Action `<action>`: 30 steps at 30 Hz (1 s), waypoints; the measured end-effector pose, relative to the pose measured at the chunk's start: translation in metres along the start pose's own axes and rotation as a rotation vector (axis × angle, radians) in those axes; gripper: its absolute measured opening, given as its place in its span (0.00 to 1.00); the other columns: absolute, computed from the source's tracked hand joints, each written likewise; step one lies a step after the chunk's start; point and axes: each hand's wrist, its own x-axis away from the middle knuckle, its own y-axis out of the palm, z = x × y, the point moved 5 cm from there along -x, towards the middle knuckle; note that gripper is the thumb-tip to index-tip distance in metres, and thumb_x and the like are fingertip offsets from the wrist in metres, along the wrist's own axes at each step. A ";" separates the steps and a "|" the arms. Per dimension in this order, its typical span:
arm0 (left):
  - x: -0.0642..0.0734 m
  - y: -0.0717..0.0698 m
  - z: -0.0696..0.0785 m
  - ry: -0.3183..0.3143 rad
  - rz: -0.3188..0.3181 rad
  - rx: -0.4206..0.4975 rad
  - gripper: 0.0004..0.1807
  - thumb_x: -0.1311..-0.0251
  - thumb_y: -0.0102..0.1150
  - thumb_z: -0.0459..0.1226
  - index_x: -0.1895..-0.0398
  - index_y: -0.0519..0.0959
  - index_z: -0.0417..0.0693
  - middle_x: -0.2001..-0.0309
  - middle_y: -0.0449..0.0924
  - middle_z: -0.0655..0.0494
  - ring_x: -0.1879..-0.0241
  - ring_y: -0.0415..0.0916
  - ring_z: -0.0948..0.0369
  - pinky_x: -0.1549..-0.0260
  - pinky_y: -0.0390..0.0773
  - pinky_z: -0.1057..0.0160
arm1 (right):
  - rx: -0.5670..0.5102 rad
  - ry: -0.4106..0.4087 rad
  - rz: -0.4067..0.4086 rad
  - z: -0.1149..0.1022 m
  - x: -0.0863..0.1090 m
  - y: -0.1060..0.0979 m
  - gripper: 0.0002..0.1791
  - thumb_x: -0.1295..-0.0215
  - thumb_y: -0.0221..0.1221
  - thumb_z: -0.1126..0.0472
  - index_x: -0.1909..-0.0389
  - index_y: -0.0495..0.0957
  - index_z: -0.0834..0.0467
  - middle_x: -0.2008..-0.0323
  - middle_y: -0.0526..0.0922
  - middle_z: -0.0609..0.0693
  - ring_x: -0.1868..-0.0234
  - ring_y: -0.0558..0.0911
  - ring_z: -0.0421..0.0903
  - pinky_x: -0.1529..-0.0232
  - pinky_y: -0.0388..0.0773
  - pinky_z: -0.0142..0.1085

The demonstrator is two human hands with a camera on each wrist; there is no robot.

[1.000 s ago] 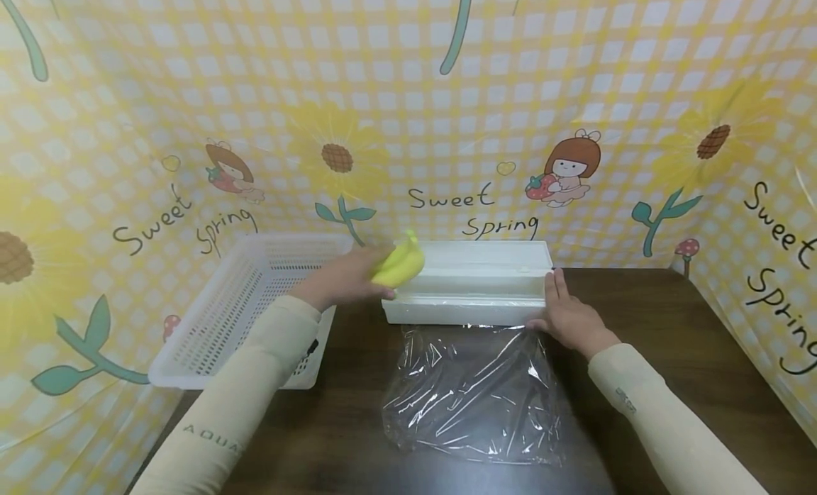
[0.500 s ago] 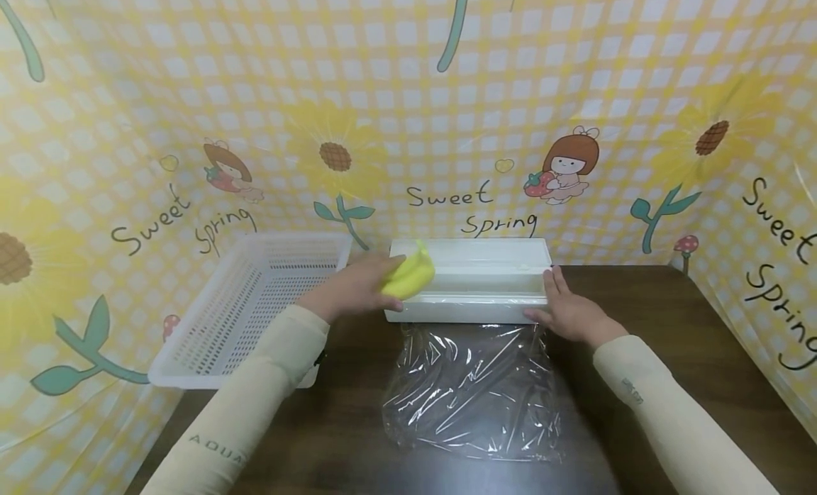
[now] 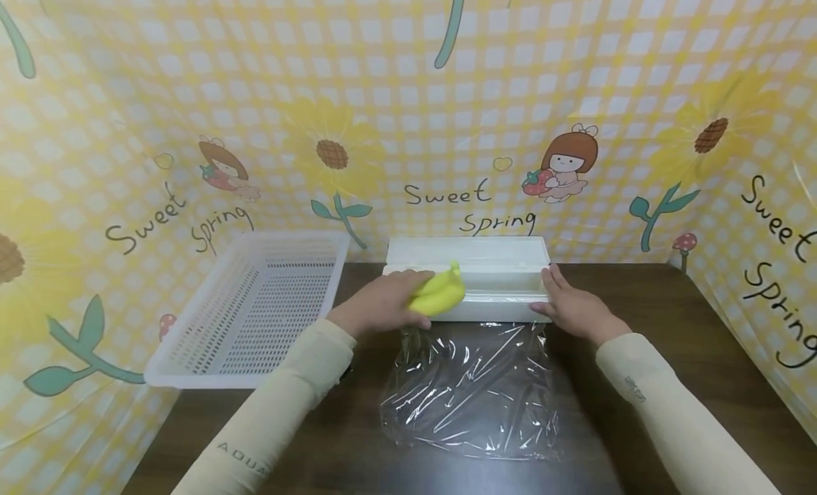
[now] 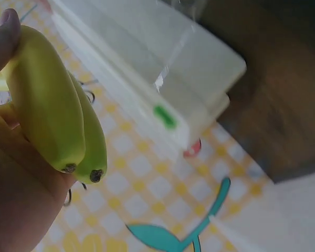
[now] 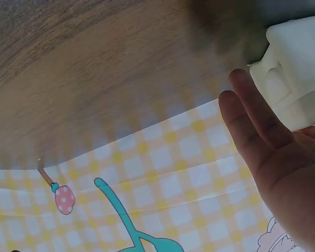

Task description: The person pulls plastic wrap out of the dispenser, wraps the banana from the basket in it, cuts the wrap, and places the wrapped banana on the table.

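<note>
My left hand (image 3: 381,302) grips a small bunch of yellow bananas (image 3: 439,291) in front of the white box. In the left wrist view the thumb lies over the bananas (image 4: 50,100), with their dark tips showing. The long white cling film box (image 3: 498,309) has its lid (image 3: 469,251) raised at the back. A sheet of clear film (image 3: 472,396) spreads from its front edge over the table. At the box's right end, my right hand (image 3: 577,312) rests with straight fingers against the side and the thumb at the front corner. The right wrist view shows those extended fingers beside the box end (image 5: 304,58).
A white perforated plastic basket (image 3: 255,318) stands on the left, partly behind the left sleeve. All of this sits on a dark wooden table (image 3: 689,381). Yellow checked cloth (image 3: 434,126) with printed flowers hangs behind and at both sides.
My left hand has carried the bananas to the right and nearer to me, across the front of the box. The right hand has stayed at the box's right end.
</note>
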 end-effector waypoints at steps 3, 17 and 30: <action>-0.004 0.012 0.010 0.014 -0.009 -0.022 0.46 0.48 0.75 0.53 0.26 0.66 0.54 0.59 0.74 0.62 0.60 0.70 0.62 0.57 0.73 0.60 | 0.021 -0.004 0.007 -0.001 -0.001 0.000 0.47 0.23 0.50 0.42 0.23 0.43 0.73 0.24 0.41 0.73 0.37 0.70 0.73 0.43 0.71 0.62; -0.016 0.073 0.060 0.069 -0.093 -0.211 0.47 0.47 0.72 0.58 0.26 0.66 0.53 0.34 0.73 0.57 0.37 0.68 0.54 0.35 0.63 0.53 | 0.038 0.035 -0.011 0.001 -0.002 0.003 0.47 0.22 0.49 0.42 0.23 0.40 0.72 0.24 0.39 0.73 0.37 0.70 0.73 0.43 0.71 0.62; -0.018 0.103 0.070 0.071 -0.100 -0.218 0.45 0.50 0.73 0.60 0.30 0.70 0.55 0.46 0.72 0.59 0.47 0.67 0.59 0.44 0.68 0.56 | 0.032 0.043 -0.019 0.000 -0.001 0.002 0.47 0.21 0.48 0.43 0.22 0.38 0.71 0.23 0.36 0.72 0.41 0.74 0.73 0.47 0.74 0.61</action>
